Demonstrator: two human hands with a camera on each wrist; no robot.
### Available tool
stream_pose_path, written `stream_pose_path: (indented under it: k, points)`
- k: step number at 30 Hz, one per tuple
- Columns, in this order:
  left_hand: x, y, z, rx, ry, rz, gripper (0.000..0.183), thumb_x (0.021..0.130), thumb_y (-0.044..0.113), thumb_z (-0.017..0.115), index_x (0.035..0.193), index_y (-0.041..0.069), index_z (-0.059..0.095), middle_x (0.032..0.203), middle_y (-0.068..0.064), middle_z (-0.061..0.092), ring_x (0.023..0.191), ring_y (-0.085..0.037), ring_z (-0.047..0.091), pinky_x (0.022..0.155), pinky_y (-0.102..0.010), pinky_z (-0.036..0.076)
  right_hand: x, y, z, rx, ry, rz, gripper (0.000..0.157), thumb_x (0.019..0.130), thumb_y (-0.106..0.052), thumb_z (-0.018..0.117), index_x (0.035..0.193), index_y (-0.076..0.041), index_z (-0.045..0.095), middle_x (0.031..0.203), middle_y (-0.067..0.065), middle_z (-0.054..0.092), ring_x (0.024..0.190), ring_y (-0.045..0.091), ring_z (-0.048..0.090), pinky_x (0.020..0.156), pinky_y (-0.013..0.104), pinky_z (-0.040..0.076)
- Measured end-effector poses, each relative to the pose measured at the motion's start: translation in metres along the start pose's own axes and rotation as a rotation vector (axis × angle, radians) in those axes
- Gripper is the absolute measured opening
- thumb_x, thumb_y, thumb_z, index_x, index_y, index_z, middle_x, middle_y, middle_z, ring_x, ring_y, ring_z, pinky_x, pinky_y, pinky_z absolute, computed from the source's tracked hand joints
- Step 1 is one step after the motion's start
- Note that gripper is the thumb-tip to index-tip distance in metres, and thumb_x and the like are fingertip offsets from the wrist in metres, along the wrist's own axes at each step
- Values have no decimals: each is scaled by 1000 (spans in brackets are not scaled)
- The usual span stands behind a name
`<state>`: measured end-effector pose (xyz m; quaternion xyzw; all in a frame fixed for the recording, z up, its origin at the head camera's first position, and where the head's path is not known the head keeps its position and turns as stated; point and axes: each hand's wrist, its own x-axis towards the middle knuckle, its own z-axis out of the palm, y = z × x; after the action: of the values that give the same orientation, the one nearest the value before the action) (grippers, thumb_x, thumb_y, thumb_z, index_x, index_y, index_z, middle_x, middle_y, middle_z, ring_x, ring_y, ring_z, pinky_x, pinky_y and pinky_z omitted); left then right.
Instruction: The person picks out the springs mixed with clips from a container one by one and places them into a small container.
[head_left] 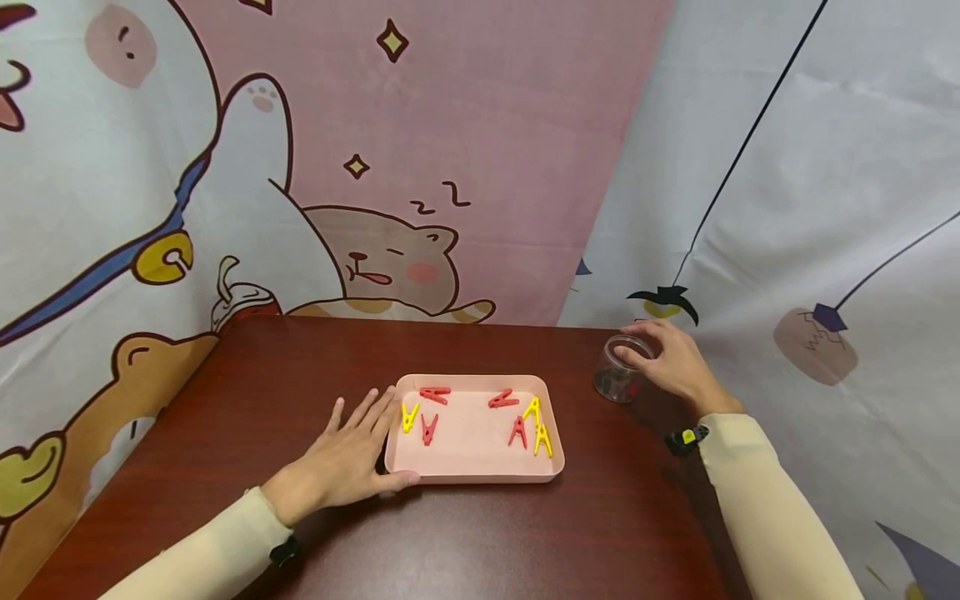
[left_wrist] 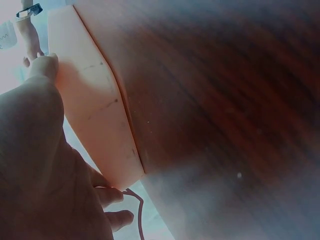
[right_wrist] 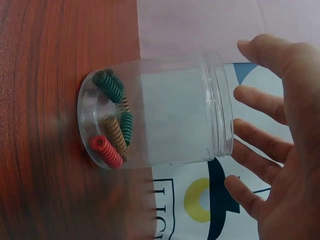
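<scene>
My left hand (head_left: 345,454) lies spread at the left end of a pink tray (head_left: 465,477), its thumb along the front edge and its fingertips by the left rim. In the tray are several small red and yellow clothespins, among them a yellow clothespin (head_left: 409,417) near the left wall and a red clothespin (head_left: 517,432) to the right. My right hand (head_left: 667,362) hovers with parted, slightly bent fingers at the mouth of a clear, lidless jar (right_wrist: 175,110). Coil springs lie at the jar's bottom: green, brownish gold, and one red spring (right_wrist: 106,151).
The dark brown wooden table (head_left: 487,542) carries the tray near its middle and the jar toward its far right corner. A cloth (head_left: 480,167) printed with cartoon animals hangs behind the table and along its sides.
</scene>
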<state>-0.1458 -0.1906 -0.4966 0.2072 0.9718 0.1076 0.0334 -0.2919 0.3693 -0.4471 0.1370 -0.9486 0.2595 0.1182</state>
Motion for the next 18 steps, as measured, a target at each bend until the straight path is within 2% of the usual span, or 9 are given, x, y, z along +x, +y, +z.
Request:
stream_pose_path:
  k: [8, 18]
  points:
    - [1, -1, 2, 4, 8, 1, 134, 96, 98, 60, 186, 6, 25, 197, -16, 21, 181, -47, 26, 138, -88, 15, 0, 1, 2, -3, -4, -3, 54, 108, -48, 85, 148, -13, 78, 161, 19, 66, 158, 47, 55, 128, 79, 43]
    - [1, -1, 2, 0, 1, 0, 135, 96, 99, 59, 186, 6, 24, 197, -16, 20, 182, -47, 24, 138, -88, 14, -2, -5, 3, -9, 5, -40, 51, 109, -47, 83, 150, -16, 77, 163, 21, 65, 159, 51, 54, 127, 81, 42]
